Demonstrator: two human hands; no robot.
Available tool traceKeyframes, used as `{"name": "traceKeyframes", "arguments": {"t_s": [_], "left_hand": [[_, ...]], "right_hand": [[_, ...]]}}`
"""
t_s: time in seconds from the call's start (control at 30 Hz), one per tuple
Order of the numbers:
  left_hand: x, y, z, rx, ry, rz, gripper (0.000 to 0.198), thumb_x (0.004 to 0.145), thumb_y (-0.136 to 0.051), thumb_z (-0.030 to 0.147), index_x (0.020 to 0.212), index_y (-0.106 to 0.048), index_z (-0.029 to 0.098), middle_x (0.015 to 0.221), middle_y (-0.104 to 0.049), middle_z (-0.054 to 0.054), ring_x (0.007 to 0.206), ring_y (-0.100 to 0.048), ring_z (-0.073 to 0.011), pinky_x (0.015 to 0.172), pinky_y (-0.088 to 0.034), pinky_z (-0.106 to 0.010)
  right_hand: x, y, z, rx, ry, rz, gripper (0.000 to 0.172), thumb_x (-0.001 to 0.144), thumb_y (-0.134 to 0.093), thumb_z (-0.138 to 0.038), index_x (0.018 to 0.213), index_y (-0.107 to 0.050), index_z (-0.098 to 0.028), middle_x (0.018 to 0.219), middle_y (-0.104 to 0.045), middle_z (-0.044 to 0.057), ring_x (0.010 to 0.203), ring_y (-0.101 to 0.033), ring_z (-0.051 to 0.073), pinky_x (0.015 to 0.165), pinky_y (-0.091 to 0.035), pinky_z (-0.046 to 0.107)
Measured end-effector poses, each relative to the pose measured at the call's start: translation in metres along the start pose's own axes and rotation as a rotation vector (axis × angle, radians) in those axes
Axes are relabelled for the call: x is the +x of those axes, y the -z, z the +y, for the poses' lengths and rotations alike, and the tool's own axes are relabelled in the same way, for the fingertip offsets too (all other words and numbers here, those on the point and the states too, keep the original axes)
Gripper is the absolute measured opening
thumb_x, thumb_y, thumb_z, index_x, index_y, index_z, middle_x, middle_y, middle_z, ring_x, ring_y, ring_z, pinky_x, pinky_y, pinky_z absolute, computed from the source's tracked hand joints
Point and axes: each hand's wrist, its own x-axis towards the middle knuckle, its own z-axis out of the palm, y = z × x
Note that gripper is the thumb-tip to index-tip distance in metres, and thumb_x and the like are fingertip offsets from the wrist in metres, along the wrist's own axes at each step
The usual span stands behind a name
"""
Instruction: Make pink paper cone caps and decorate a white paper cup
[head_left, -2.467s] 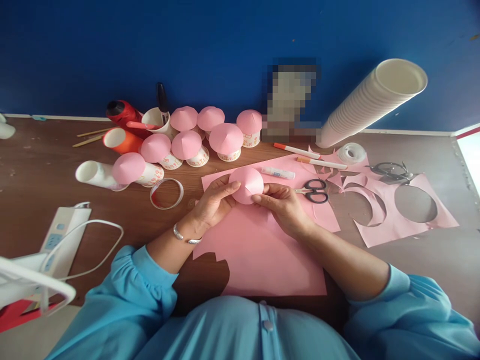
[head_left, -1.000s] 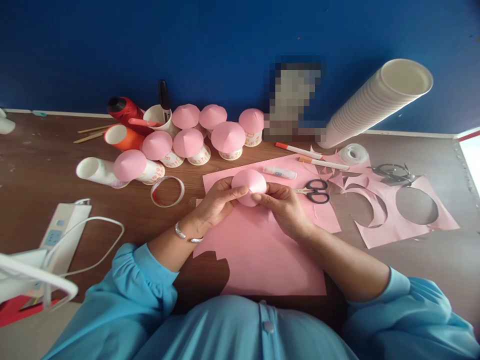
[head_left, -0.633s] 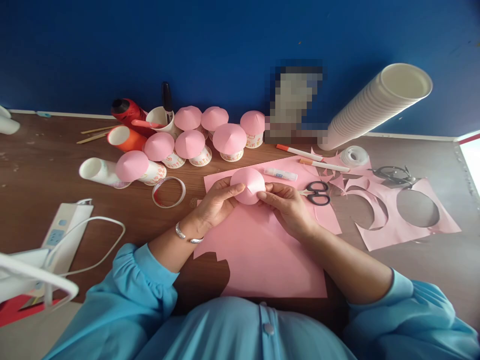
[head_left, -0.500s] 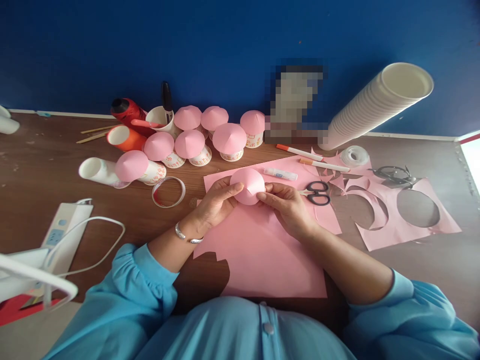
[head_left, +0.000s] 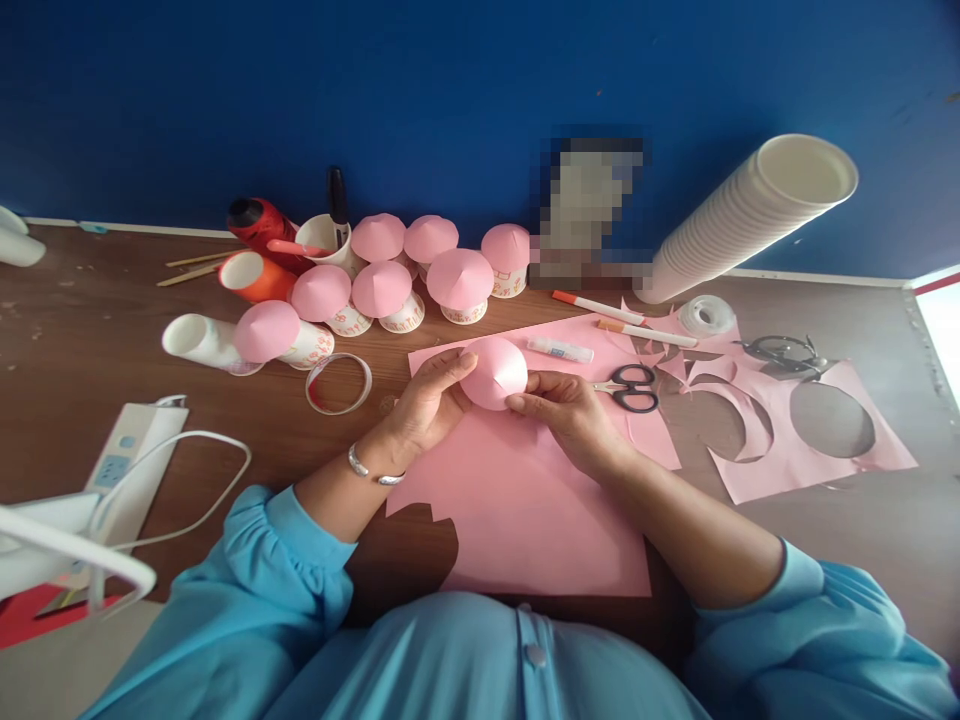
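A pink paper cone (head_left: 493, 374) is held between my two hands over a large pink paper sheet (head_left: 540, 510). My left hand (head_left: 437, 400) grips its left edge, thumb on the upper left side and fingers underneath. On the lower right edge, my right hand (head_left: 564, 410) pinches the paper near an overlapping seam. A glue stick (head_left: 560, 349) lies on the sheet just behind the cone. Black-handled scissors (head_left: 634, 388) rest to the right of my right hand, their blades partly hidden behind it.
Several paper cups with pink cone roofs (head_left: 460, 279) stand along the wall. A tape roll (head_left: 338, 384) lies to the left. On the right are a tall cup stack (head_left: 750, 215), markers (head_left: 649, 332), clear tape (head_left: 706, 315) and cut paper scraps (head_left: 892, 425). A power strip (head_left: 124, 465) sits at left.
The cone has shifted slightly left and turned a little in my hands. My left thumb has moved up along its edge, and my right hand stays at the lower right edge.
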Motion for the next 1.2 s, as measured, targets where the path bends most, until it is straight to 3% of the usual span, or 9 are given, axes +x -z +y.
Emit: {"name": "traceKeyframes", "arguments": {"t_s": [0.13,0.4,0.6,0.8,0.9,1.0,1.2], "left_hand": [[-0.002,-0.004,0.007,-0.017,-0.03,0.074,0.021,0.078,-0.087,0.032,0.076,-0.074,0.015,0.08,-0.072,-0.001,0.077,-0.065,-0.0153,0.076,-0.052,-0.028],[-0.011,-0.005,0.016,0.174,0.001,0.073,0.023,0.081,-0.085,0.035,0.083,-0.078,0.014,0.083,-0.072,-0.003,0.08,-0.063,-0.0154,0.078,-0.051,-0.028],[-0.037,0.014,0.021,0.216,-0.036,0.22,0.027,0.075,-0.089,0.038,0.076,-0.076,0.013,0.07,-0.069,-0.002,0.065,-0.06,-0.0126,0.063,-0.048,-0.027],[-0.067,0.043,0.026,0.157,-0.063,0.33,0.033,0.071,-0.091,0.04,0.085,-0.075,0.014,0.083,-0.075,-0.005,0.076,-0.068,-0.0165,0.067,-0.056,-0.029],[-0.069,0.056,0.028,0.215,-0.1,0.375,0.04,0.069,-0.093,0.045,0.086,-0.074,0.014,0.09,-0.076,-0.006,0.084,-0.071,-0.0181,0.075,-0.06,-0.031],[-0.065,0.063,0.03,0.289,-0.088,0.382,0.043,0.067,-0.093,0.047,0.084,-0.074,0.012,0.084,-0.075,-0.006,0.079,-0.071,-0.0172,0.075,-0.062,-0.032],[-0.079,0.063,0.037,0.495,-0.081,0.447,0.043,0.069,-0.094,0.038,0.096,-0.077,0.009,0.081,-0.076,-0.008,0.068,-0.072,-0.0176,0.067,-0.061,-0.03]], "right_hand": [[0.001,0.001,0.001,0.027,0.005,0.013,0.034,0.071,-0.089,-0.051,0.077,-0.075,-0.02,0.073,-0.066,0.0,0.071,-0.055,0.015,0.071,-0.043,0.03],[0.0,0.001,0.0,0.106,0.021,0.055,0.035,0.076,-0.085,-0.052,0.075,-0.072,-0.02,0.071,-0.066,0.001,0.067,-0.055,0.014,0.066,-0.041,0.029],[-0.002,-0.001,0.001,-0.002,0.027,0.041,0.038,0.077,-0.082,-0.056,0.078,-0.074,-0.019,0.074,-0.067,0.002,0.069,-0.054,0.014,0.065,-0.039,0.03],[0.0,-0.008,-0.002,-0.077,0.091,0.039,0.035,0.073,-0.084,-0.049,0.092,-0.079,-0.02,0.083,-0.071,0.003,0.073,-0.057,0.016,0.071,-0.043,0.032],[-0.003,-0.013,-0.006,-0.157,0.09,-0.015,0.031,0.075,-0.081,-0.048,0.087,-0.079,-0.019,0.079,-0.07,0.003,0.071,-0.058,0.016,0.069,-0.045,0.033],[-0.011,-0.018,-0.008,-0.217,0.074,-0.099,0.027,0.076,-0.079,-0.046,0.081,-0.077,-0.019,0.078,-0.07,0.003,0.071,-0.059,0.016,0.069,-0.048,0.033],[-0.034,-0.023,-0.005,-0.4,0.095,-0.26,0.021,0.085,-0.073,-0.042,0.087,-0.077,-0.021,0.083,-0.073,0.004,0.075,-0.062,0.018,0.072,-0.052,0.035]]}}
